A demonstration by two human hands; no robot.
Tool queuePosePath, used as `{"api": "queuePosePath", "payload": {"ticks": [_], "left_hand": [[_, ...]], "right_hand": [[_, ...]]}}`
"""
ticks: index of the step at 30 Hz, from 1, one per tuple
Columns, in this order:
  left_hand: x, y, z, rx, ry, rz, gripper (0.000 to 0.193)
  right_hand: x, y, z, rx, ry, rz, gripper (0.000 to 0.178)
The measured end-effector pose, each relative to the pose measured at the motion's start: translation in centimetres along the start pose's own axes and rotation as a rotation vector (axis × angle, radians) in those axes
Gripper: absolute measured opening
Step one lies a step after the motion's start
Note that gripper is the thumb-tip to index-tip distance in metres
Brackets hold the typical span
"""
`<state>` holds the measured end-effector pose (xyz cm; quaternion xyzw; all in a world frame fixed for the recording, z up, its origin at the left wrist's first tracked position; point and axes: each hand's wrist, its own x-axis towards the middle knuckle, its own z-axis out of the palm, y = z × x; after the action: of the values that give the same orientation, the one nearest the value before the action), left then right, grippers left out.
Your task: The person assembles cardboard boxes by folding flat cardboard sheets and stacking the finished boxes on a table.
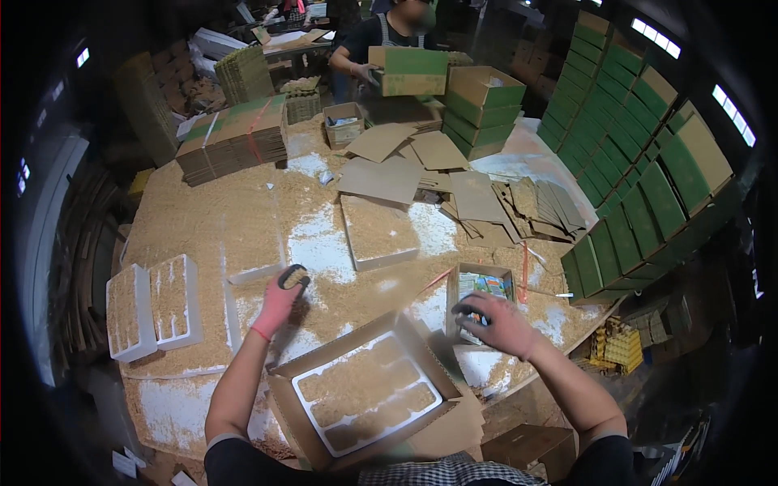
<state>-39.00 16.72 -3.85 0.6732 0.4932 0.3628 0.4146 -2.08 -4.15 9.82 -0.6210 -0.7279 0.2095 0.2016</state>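
Note:
My left hand (pixel 279 301), in a pink glove with dark fingertips, is closed around a clump of tan sawdust (pixel 294 278) above the littered table. Over a small cardboard box (pixel 452 301) of colourful printed packets (pixel 489 283), my right hand (pixel 496 321) is gloved the same way. Its fingers are bent and apart, and I see nothing held in them. Directly before me sits an open carton (pixel 421 347) with a white foam tray (pixel 301 395) inside. Sawdust fills the tray, leaving rounded bumps and white ridges showing.
Two sawdust-covered foam trays (pixel 146 354) lie at the left. Another foam block (pixel 387 261) and loose cardboard sheets (pixel 381 180) lie farther back. Bundled flat cartons (pixel 231 144) stand back left; green cartons (pixel 648 206) stack at right. Across the table, a person (pixel 389 36) handles a green box (pixel 409 71).

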Motion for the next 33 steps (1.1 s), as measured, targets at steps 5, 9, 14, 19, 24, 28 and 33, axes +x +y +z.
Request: {"api": "queuePosePath", "payload": {"ticks": [5, 9, 14, 19, 24, 28, 33], "left_hand": [[-10.8, 15.6, -2.2, 0.165, -0.092, -0.08, 0.047], [-17.1, 20.8, 6.9, 0.671, -0.447, 0.145, 0.057], [-20.2, 13.8, 9.9, 0.775, -0.671, 0.201, 0.057], [-24.2, 16.5, 3.1, 0.891, -0.455, -0.373, 0.051], [-24.0, 17.1, 5.5, 0.757, -0.307, -0.318, 0.043], [-24.1, 14.2, 11.1, 0.432, -0.586, 0.079, 0.053], [-22.6, 21.1, 6.4, 0.164, -1.051, -0.186, 0.059]], "right_hand": [[12.2, 12.3, 4.0, -0.165, 0.129, -0.005, 0.031], [26.2, 16.5, 8.9, -0.697, 0.29, 0.017, 0.047], [34.0, 18.7, 12.2, -0.847, 0.286, 0.062, 0.049], [32.6, 19.1, 9.5, -0.751, 0.37, -0.147, 0.022], [20.2, 10.1, 3.3, -0.086, 0.556, -0.424, 0.03], [9.5, 0.8, -2.8, 0.091, 0.439, -0.665, 0.037], [2.8, -6.0, -4.1, -0.03, 0.211, -0.812, 0.039]]}}
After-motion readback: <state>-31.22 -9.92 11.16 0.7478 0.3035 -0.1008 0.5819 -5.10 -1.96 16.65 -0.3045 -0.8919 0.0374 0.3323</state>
